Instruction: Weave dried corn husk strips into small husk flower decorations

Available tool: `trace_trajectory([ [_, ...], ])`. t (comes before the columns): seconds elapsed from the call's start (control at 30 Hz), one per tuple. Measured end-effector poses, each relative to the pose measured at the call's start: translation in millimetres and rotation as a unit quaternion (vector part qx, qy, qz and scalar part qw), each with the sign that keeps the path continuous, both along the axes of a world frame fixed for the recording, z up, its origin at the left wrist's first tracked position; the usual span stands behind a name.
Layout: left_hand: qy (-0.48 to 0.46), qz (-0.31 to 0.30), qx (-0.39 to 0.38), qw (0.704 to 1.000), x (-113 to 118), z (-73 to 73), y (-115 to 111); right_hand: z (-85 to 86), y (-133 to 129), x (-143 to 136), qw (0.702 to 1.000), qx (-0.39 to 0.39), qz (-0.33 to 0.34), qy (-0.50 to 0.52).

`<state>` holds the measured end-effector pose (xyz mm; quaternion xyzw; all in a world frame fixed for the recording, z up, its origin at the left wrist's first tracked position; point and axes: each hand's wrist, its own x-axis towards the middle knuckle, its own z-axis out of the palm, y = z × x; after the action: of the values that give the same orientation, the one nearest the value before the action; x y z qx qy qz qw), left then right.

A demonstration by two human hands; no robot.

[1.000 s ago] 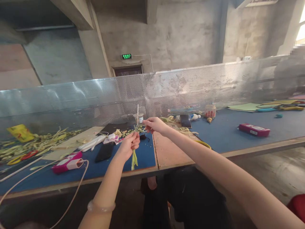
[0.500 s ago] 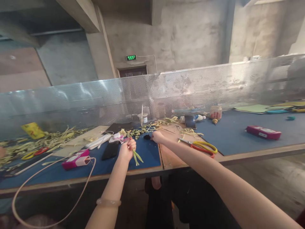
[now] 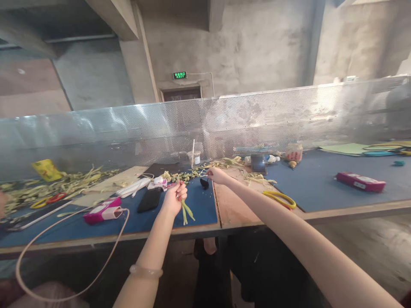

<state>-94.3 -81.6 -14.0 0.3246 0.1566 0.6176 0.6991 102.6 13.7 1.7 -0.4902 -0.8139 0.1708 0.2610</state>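
My left hand (image 3: pixel 176 197) is closed over the blue tabletop around pale green leaf-like strips (image 3: pixel 186 212), whose lower ends hang below the fist. The strips' upper part is hidden in the fingers. My right hand (image 3: pixel 217 176), fingertips pinched, is just above a small black spoon-like thing (image 3: pixel 204 184). A thin dark line seems to run from that rounded black end up into the fingertips; its exact kind is unclear. Left of my left hand lies a black phone (image 3: pixel 150 200). Yellow-handled scissors (image 3: pixel 279 199) lie partly under my right forearm.
A magenta box (image 3: pixel 102 210) with a cable, a yellow packet (image 3: pixel 46 170) and a heap of pale strips (image 3: pixel 86 179) are at left. Behind the hands stands a clear cup (image 3: pixel 195 155) with a straw. Another magenta box (image 3: pixel 360 181) lies right. A perforated metal screen (image 3: pixel 244 124) bounds the table.
My right hand has risen slightly, up and away from the table. The black thing now shows more fully below its fingertips. My left hand has barely moved and still grips the green strips.
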Motion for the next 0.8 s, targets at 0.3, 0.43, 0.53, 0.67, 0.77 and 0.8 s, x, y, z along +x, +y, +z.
trace_trajectory([
  [0.3, 0.061, -0.021, 0.004, 0.998, 3.4, 3.6, -2.1, 41.0, -18.2, 8.1, 0.973, -0.016, 0.097, 0.209],
  [0.43, 0.087, -0.028, 0.001, 0.996, 3.5, 3.2, -5.0, 53.8, -26.5, 15.9, 0.949, -0.044, 0.119, 0.290],
  [0.53, 0.103, -0.024, 0.002, 0.994, 3.9, 2.9, -6.2, 63.4, -32.1, 23.5, 0.929, -0.049, 0.129, 0.344],
  [0.67, 0.125, -0.016, 0.004, 0.992, 6.2, 2.2, -5.7, 72.2, -41.5, 27.2, 0.899, -0.040, 0.144, 0.411],
  [0.77, 0.152, -0.025, 0.003, 0.988, 8.5, 2.0, -5.9, 72.1, -51.1, 21.0, 0.898, -0.077, 0.160, 0.403],
  [0.8, 0.160, -0.029, 0.003, 0.987, 9.1, 2.0, -6.1, 71.6, -54.9, 18.1, 0.899, -0.090, 0.168, 0.395],
])
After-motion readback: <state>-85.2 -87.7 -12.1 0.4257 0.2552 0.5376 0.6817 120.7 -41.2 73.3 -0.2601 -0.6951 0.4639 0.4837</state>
